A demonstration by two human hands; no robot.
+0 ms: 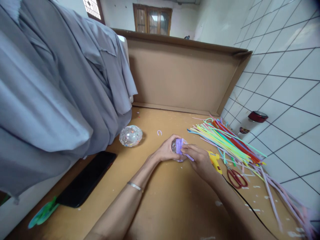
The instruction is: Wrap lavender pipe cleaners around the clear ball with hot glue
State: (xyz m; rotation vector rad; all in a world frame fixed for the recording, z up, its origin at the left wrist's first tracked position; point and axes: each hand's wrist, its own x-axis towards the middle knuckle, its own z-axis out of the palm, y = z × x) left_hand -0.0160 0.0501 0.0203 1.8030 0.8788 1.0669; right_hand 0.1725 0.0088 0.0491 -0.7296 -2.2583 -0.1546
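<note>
Near the middle of the table, my left hand (168, 149) is wrapped round a small clear ball (175, 146) with purple pipe cleaner strips (179, 145) across it. My right hand (197, 156) pinches a purple strip (189, 157) whose end lies against the ball. Part of the ball is hidden by my fingers. A second clear ball with colourful specks (131, 136) rests to the left on the table. Between the balls and further back lies a small pink curved piece (159, 132).
Right of my hands are a yellow glue gun (214, 161) with a black cord, red-handled scissors (237, 178) and a pile of colourful pipe cleaners (225, 140). A black phone (86, 180) lies left, beside grey cloth (100, 80). A cardboard panel (177, 73) stands behind.
</note>
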